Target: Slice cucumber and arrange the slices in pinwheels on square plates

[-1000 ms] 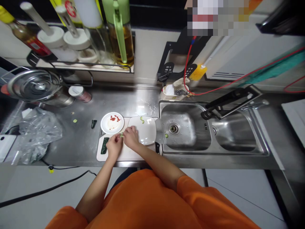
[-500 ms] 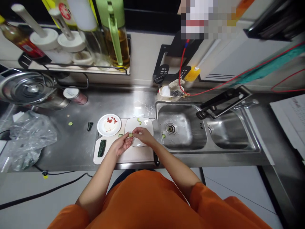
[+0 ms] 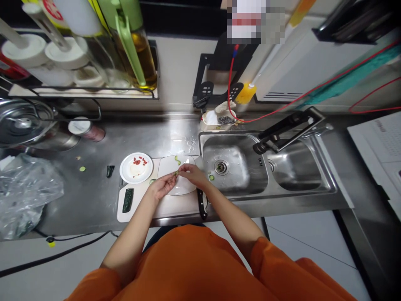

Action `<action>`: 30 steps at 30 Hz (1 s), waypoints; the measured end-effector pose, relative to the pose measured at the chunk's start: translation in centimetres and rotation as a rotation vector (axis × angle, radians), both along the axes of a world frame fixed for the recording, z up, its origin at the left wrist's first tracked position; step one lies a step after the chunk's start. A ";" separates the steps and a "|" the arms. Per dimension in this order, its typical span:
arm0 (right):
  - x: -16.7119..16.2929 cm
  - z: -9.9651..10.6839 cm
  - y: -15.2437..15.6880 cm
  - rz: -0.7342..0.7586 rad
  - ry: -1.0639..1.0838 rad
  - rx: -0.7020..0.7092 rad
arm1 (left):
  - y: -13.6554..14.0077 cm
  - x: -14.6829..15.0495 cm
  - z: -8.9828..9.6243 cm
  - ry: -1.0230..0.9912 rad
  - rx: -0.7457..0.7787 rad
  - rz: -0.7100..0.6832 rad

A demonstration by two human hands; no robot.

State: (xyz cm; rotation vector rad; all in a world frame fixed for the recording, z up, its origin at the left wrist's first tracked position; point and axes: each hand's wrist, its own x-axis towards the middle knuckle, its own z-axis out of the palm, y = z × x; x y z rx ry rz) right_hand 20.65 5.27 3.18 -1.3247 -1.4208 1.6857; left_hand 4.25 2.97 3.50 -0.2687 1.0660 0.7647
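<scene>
Left hand (image 3: 164, 187) and right hand (image 3: 191, 174) both pinch one small pale-green cucumber slice (image 3: 176, 173) above the glossy white rounded-square plate (image 3: 188, 187), probably to steady it. Dark-green cylindrical cucumber chunk (image 3: 128, 200) at plate's 8 o'clock; black-handled metal knife (image 3: 202, 207) at 5, presumably parked clear.

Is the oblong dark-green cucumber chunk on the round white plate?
No, the cucumber chunk lies on the pale cutting board, beside the plate.

A steel counter (image 3: 140, 133) with a double sink (image 3: 242, 169) adjoins a pale wall (image 3: 175, 71).
</scene>
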 end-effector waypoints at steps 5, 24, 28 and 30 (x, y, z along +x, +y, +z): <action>0.3 -0.1 0.4 -0.003 0.090 -0.060 | 0.6 0.1 -0.3 0.069 0.043 -0.006; -0.1 -2.7 7.6 0.211 -0.650 0.318 | 3.8 1.6 -4.0 1.064 0.517 -0.357; -0.4 -3.1 8.0 0.288 -0.787 0.406 | 3.8 1.8 -4.4 1.119 0.499 -0.381; -0.5 -3.1 8.0 0.315 -0.832 0.425 | 3.8 1.8 -4.6 1.138 0.494 -0.391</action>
